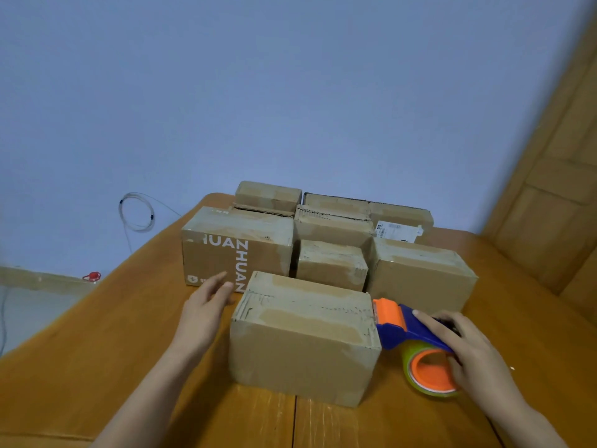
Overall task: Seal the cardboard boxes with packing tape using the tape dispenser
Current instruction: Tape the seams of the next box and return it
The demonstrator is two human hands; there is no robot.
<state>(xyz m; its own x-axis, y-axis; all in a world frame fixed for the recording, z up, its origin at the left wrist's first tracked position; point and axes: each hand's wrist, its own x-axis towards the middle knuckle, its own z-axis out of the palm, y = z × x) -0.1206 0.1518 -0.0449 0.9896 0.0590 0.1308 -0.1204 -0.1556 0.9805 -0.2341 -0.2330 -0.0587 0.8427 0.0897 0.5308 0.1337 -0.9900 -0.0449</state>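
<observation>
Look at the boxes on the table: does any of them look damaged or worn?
Yes. The nearest box has a ragged, torn top seam with patchy old tape strips. The small box behind it shows similar scuffed tape at its right corner.

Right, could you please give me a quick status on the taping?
Right hand grips tape dispenser at near box right edge. Left hand open, beside box. Nothing blocking.

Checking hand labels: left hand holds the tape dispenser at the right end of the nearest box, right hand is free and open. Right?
Hands are swapped. In the head view the right hand holds the tape dispenser at the right end of the nearest box; the left hand is free and open, beside the box's left end.
</observation>
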